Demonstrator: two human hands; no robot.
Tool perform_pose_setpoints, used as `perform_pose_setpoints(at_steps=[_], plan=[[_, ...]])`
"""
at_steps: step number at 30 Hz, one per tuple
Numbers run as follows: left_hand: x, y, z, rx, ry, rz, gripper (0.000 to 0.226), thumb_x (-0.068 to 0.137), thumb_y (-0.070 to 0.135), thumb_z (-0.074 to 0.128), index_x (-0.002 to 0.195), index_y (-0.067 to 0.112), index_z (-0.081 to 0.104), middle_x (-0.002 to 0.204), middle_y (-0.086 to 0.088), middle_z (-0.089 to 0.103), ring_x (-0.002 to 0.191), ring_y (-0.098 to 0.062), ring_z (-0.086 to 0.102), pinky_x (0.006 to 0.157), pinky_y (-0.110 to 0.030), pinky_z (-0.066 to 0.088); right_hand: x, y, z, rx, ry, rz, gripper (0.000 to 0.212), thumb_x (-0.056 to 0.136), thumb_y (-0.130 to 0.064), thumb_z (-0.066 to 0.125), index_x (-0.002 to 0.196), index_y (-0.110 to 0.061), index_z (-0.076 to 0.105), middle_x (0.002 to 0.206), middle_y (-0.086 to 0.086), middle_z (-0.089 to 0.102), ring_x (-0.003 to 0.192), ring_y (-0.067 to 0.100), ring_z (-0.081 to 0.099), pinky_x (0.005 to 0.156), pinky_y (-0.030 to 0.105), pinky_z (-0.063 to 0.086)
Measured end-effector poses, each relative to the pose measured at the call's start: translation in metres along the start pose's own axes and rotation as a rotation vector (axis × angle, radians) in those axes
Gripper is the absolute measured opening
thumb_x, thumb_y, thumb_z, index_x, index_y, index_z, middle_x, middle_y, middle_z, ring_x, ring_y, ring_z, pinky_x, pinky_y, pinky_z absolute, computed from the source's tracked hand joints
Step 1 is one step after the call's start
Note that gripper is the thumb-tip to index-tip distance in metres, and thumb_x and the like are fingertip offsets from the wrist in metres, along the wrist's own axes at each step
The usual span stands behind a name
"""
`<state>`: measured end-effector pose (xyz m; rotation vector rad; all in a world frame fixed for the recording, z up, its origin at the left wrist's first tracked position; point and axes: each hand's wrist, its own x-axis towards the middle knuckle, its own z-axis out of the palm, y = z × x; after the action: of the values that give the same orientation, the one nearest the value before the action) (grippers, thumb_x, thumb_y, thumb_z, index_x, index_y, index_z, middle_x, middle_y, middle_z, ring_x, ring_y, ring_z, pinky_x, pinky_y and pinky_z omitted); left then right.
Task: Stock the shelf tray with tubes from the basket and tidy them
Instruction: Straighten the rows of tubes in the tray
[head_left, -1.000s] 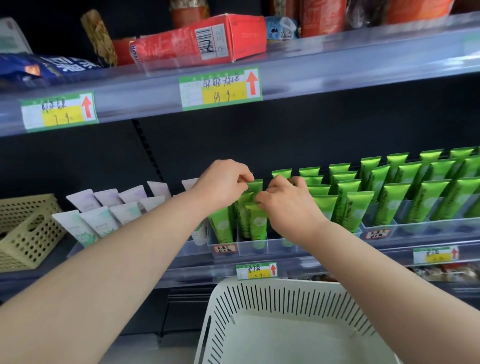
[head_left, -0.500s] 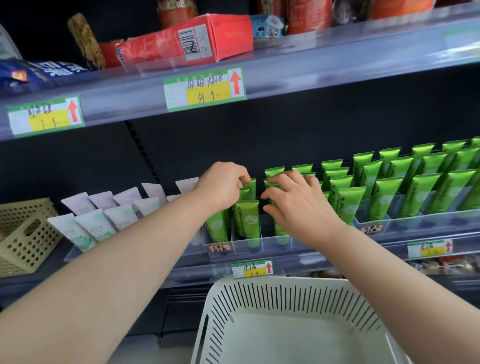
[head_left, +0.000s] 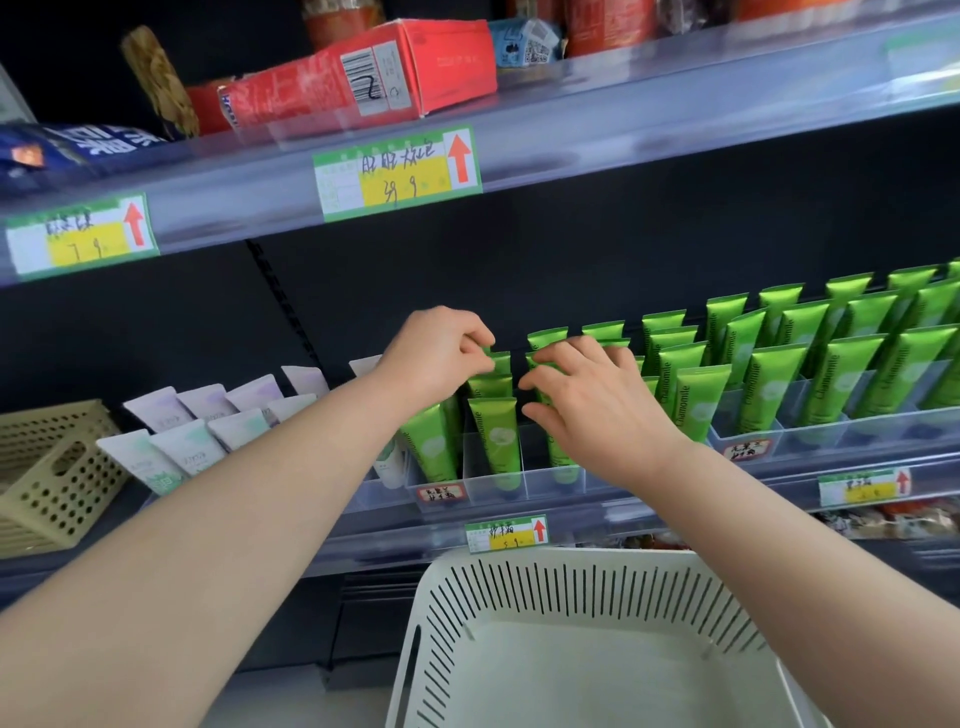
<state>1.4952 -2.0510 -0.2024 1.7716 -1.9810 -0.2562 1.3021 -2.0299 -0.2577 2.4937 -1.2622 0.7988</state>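
Green tubes (head_left: 497, 439) stand upright in rows inside a clear shelf tray (head_left: 493, 483) on the middle shelf. My left hand (head_left: 434, 351) pinches the flat top of a green tube in a back row. My right hand (head_left: 597, 400) has its fingers spread and curved over the tops of the neighbouring green tubes, touching them and hiding the ones beneath. Below the shelf sits a white slotted basket (head_left: 582, 587); the part of its inside that I can see holds no tubes.
More green tubes (head_left: 769, 384) fill clear trays to the right. White tubes (head_left: 197, 431) stand to the left, beside a beige perforated basket (head_left: 57, 483). The upper shelf carries a red box (head_left: 363, 78) and price labels (head_left: 397, 171) on its rail.
My right hand has opened and slid right over the tube tops. The left hand stays pinched on a back tube. The view shifted slightly.
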Motion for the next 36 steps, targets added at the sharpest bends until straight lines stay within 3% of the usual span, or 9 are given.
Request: perform_pose_setpoints(at_steps=[5, 15, 29, 36], plan=[[0.017, -0.008, -0.004, 0.100, 0.120, 0.007, 0.024, 0.087, 0.005, 0.062, 0.103, 0.019, 0.072, 0.095, 0.003, 0.069, 0.088, -0.011, 0.065, 0.087, -0.032, 0.054, 0.003, -0.001, 0.000, 0.014, 0.015, 0.011, 0.026, 0.088, -0.039, 0.059, 0.103, -0.020, 0.068, 0.114, 0.001, 0.063, 0.107, 0.027, 0.054, 0.084, 0.045, 0.042], [0.042, -0.008, 0.012, 0.367, 0.016, 0.019, 0.037, 0.086, -0.004, 0.056, 0.111, 0.020, 0.068, 0.101, 0.002, 0.069, 0.094, -0.019, 0.064, 0.083, -0.038, 0.055, 0.000, 0.008, 0.002, 0.025, -0.026, 0.029, 0.033, 0.092, -0.042, 0.053, 0.117, -0.022, 0.061, 0.110, -0.004, 0.063, 0.100, 0.022, 0.058, 0.086, 0.044, 0.041], [0.051, -0.008, 0.026, 0.152, 0.062, -0.009, 0.029, 0.088, 0.007, 0.058, 0.109, 0.024, 0.070, 0.095, 0.004, 0.071, 0.087, -0.013, 0.065, 0.081, -0.031, 0.055, 0.002, 0.009, 0.004, 0.038, -0.048, 0.045, 0.031, 0.092, -0.040, 0.055, 0.115, -0.021, 0.063, 0.110, -0.004, 0.064, 0.100, 0.023, 0.058, 0.082, 0.042, 0.043], [0.045, -0.012, 0.015, 0.050, 0.107, 0.019, 0.021, 0.087, 0.009, 0.063, 0.099, 0.024, 0.073, 0.090, 0.007, 0.070, 0.085, -0.009, 0.066, 0.084, -0.033, 0.056, 0.009, 0.001, -0.004, 0.027, -0.056, 0.050, 0.028, 0.092, -0.037, 0.056, 0.114, -0.021, 0.063, 0.111, -0.003, 0.063, 0.102, 0.023, 0.057, 0.084, 0.042, 0.041]])
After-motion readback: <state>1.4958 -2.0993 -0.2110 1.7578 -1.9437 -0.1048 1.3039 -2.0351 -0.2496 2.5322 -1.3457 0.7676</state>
